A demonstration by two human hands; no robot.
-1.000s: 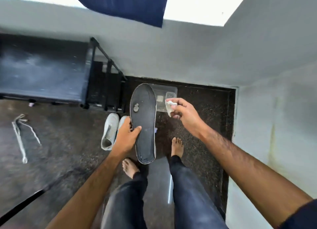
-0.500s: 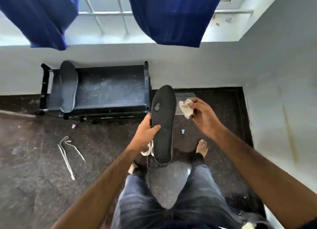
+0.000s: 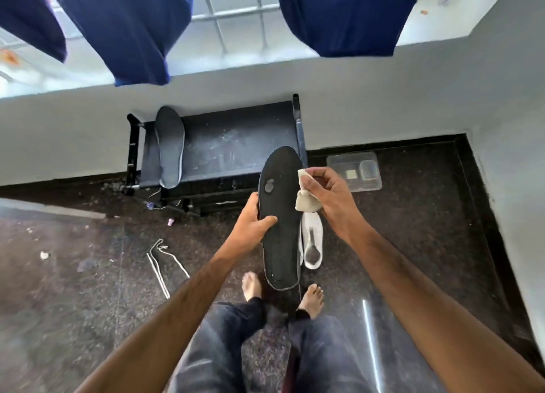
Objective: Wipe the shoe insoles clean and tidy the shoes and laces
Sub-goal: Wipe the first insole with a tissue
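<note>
hands: left (image 3: pixel 250 223) gripping insole (image 3: pixel 280 215), lengthwise, toe away; right (image 3: pixel 330 195) pinching cloth (image 3: pixel 306 199)

Daylight pours in through the barred window (image 3: pixel 236 18) high beyond the fingers (image 3: pixel 309 183), blown out to near white between the hanging blue cloths (image 3: pixel 132 30); the wall below it reads evenly lit and soft grey; the dark speckled floor (image 3: pixel 73 289) stays dim, with a thin bright streak of glare (image 3: pixel 370 333) below and to the right of the fingers; wide-angle bending curves the wall line and stretches both forearms toward the lower corners; motion blur smears the upper left edge and the lower left floor; the centre around the fingers is fairly sharp.
</note>
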